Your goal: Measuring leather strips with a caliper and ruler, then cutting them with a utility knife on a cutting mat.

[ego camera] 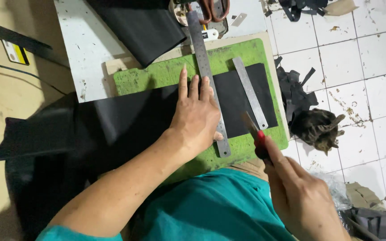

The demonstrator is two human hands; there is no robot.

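My left hand lies flat, fingers spread, pressing a long steel ruler onto a sheet of black material that covers a green cutting mat. My right hand grips a red-handled utility knife, its blade raised just right of the ruler's near end, above the mat's lower right part. A second, shorter steel ruler rests diagonally on the black piece to the right of the long ruler.
A folded black sheet and scissors with brown handles lie on the stained white board behind the mat. Black offcuts and a striped cat sit on the white tiled floor at right.
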